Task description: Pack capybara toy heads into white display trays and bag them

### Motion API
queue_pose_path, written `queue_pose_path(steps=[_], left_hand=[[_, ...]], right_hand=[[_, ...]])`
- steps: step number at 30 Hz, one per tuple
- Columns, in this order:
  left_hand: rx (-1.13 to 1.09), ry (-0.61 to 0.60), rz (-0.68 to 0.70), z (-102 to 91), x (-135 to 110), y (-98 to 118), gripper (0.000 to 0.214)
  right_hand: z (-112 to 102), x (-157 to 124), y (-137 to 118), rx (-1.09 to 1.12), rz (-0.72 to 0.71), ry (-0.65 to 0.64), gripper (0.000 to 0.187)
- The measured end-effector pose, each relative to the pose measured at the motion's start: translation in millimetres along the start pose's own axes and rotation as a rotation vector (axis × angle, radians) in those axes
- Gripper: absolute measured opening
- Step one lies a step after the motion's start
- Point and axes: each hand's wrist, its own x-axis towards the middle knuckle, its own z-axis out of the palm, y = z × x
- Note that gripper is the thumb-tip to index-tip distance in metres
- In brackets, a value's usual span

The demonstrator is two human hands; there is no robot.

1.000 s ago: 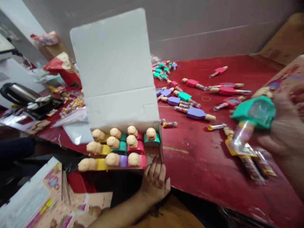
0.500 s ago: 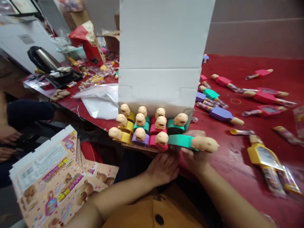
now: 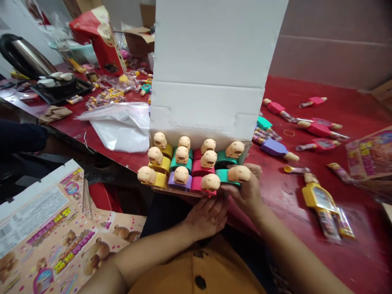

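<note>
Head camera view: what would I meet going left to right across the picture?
Kettle, red bag, open box with rows of toys, yellow toy lying on the table, printed cardboard.

Green toy (image 3: 224,175) at the box's (image 3: 208,109) front right corner

The toy is gripped there, its tan animal head (image 3: 241,174) facing right; how deep it sits cannot be told. Directly behind stands another green one (image 3: 228,160). Leftward run three pink toys (image 3: 203,165), then a purple one (image 3: 180,181) with two green (image 3: 181,163) behind, then three yellow (image 3: 161,179), all heads up. The box is white inside, its lid (image 3: 217,45) raised at the back.
</note>
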Motion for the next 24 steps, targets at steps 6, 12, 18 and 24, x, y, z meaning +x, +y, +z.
queue_pose_path(steps=[6,12,18,24], left_hand=[[0.018,-0.018,-0.015,1.8,-3,2,0.035],[-0.016,0.092,0.027,10.4,-5,-3,0.030],[0.060,0.141,0.032,16.6,-5,-3,0.031],[0.065,0.120,0.050,15.3,-6,-4,0.031]], right_hand=[[-24,17,-14,0.016,-0.148,0.006,0.042],[-31,41,78,-0.023,0.345,0.098,0.021],[-29,53,240,-0.201,1.010,-0.239,0.007],[-35,36,279,-0.029,1.182,-0.175,0.027]])
